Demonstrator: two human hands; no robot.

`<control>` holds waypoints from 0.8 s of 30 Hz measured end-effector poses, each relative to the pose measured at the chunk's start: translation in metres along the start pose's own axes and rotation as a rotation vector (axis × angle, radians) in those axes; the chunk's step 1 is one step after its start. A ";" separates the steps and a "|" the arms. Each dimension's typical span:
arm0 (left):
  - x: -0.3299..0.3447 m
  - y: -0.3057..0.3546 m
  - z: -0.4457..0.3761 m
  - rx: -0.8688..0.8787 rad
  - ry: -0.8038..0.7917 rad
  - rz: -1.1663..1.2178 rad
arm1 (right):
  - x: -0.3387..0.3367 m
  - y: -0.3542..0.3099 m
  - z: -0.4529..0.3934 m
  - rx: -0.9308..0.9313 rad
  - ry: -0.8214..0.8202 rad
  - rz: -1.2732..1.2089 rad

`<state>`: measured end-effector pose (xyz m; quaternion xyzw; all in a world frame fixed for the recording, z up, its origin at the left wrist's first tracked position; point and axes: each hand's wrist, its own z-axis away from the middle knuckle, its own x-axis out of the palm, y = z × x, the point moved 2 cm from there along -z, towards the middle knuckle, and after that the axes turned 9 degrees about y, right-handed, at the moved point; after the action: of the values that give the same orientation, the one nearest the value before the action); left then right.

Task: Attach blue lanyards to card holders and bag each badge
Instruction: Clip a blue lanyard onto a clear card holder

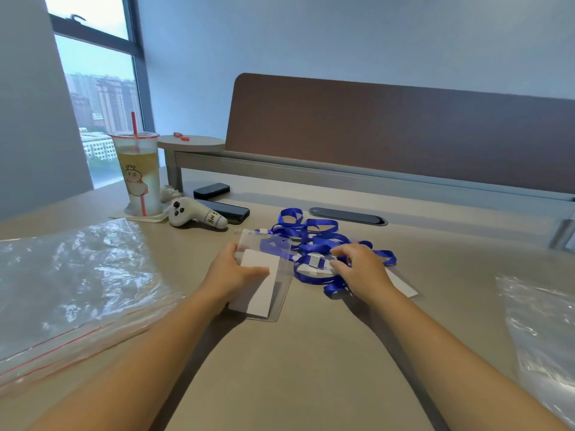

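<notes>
A clear card holder (273, 253) with a white card (263, 287) lies at the middle of the desk. My left hand (231, 275) grips its left edge, thumb across the white card. A tangle of blue lanyards (314, 237) lies just right of the holder. My right hand (357, 269) sits on the tangle, fingers curled down among the straps near a white clip (315, 261); whether it pinches a strap I cannot tell. A second white card (403, 286) pokes out from under my right hand.
Clear zip bags lie at the left (71, 284) and at the right edge (541, 331). A drink cup with a red straw (140, 175), a white controller (196, 213) and two dark phones (228, 209) stand at the back left. A brown partition (404, 132) closes the desk's far side.
</notes>
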<state>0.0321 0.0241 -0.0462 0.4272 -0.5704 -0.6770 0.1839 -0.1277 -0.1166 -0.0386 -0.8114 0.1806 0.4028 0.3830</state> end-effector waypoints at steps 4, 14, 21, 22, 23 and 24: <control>-0.002 0.001 -0.006 0.003 -0.005 -0.001 | 0.007 -0.004 -0.016 0.063 -0.061 0.081; -0.001 -0.004 -0.004 -0.011 -0.013 0.007 | 0.006 -0.014 -0.003 0.070 -0.023 -0.145; 0.000 0.007 0.010 0.009 -0.025 0.064 | -0.027 -0.026 0.018 0.080 0.054 -0.373; 0.000 0.009 0.013 0.015 -0.029 0.068 | -0.031 -0.027 0.021 0.072 0.072 -0.384; 0.001 0.011 0.015 0.022 -0.033 0.072 | -0.034 -0.027 0.024 0.067 0.085 -0.396; 0.001 0.012 0.018 0.028 -0.037 0.077 | -0.037 -0.028 0.027 0.064 0.089 -0.411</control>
<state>0.0147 0.0312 -0.0358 0.3947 -0.5992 -0.6692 0.1932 -0.1475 -0.0783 -0.0069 -0.8357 0.0409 0.2738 0.4742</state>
